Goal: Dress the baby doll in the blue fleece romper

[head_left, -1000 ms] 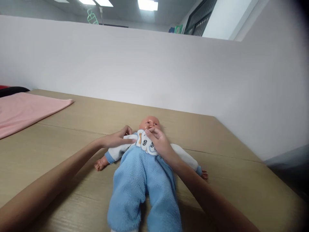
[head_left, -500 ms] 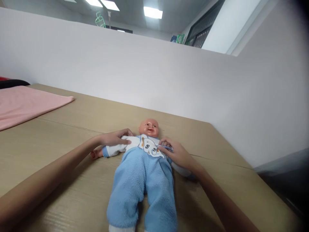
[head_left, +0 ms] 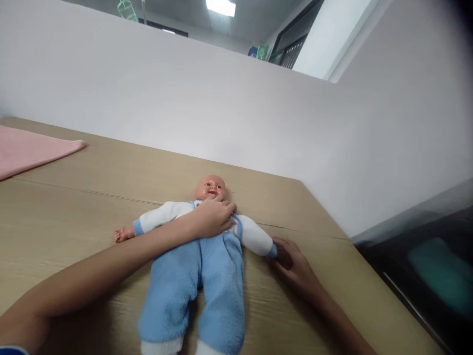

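A baby doll (head_left: 207, 187) lies on its back on a wooden table (head_left: 74, 217), dressed in a fuzzy blue romper (head_left: 207, 276) with white sleeves. My left hand (head_left: 212, 219) rests across the doll's chest just under its chin, fingers curled over the bib and a blue shoulder strap. My right hand (head_left: 291, 259) is at the end of the doll's outstretched sleeve (head_left: 253, 236), fingers closed round the doll's hand at the blue cuff. The doll's other arm stretches left, its bare hand (head_left: 120, 235) on the table.
A pink cloth (head_left: 33, 150) lies at the table's far left. A white partition wall (head_left: 185, 98) runs along the table's back edge. The table's right edge drops off to a dark floor area (head_left: 424, 276) with something teal, blurred.
My left hand moved from the doll's left shoulder across onto its chest. My right hand slid from the bib out along the sleeve to the cuff. The view swung right.
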### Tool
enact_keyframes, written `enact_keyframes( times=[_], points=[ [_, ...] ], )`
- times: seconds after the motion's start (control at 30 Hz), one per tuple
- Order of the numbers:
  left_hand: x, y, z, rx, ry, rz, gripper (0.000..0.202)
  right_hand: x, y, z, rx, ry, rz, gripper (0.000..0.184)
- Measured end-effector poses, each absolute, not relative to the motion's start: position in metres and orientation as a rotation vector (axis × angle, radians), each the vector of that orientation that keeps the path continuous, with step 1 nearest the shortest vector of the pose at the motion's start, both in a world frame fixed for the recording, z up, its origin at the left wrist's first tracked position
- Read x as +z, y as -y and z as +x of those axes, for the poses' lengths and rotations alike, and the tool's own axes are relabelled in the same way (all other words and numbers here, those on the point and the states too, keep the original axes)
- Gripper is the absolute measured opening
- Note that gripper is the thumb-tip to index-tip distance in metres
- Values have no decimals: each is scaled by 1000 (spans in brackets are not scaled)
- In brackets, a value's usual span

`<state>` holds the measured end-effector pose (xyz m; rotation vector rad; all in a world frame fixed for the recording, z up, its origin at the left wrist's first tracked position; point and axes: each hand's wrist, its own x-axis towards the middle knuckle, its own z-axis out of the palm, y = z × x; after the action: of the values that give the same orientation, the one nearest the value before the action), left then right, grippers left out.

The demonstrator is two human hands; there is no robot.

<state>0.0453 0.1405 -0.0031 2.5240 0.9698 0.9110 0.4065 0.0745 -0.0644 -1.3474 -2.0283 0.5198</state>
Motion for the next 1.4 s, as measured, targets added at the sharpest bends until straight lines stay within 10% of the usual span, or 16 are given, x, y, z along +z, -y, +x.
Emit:
enact_keyframes(
  times=[0.4,0.73,1.07,1.4],
  points=[
    [-2,-130,39,997,-733,2660,38,-28,-125,319,761,1552,-1029,58],
    [-4,-125,31,1305,-626,2525,30,-16,-111,271,731,2074,-714,24],
    [-11,-134,37,1020,-668,2354,18,-56,-78,277,1434,1145,-850,35],
    [-17,-135,37,1017,-774,2411,19,-68,-80,262,1149,1098,-1143,54]
  ],
)
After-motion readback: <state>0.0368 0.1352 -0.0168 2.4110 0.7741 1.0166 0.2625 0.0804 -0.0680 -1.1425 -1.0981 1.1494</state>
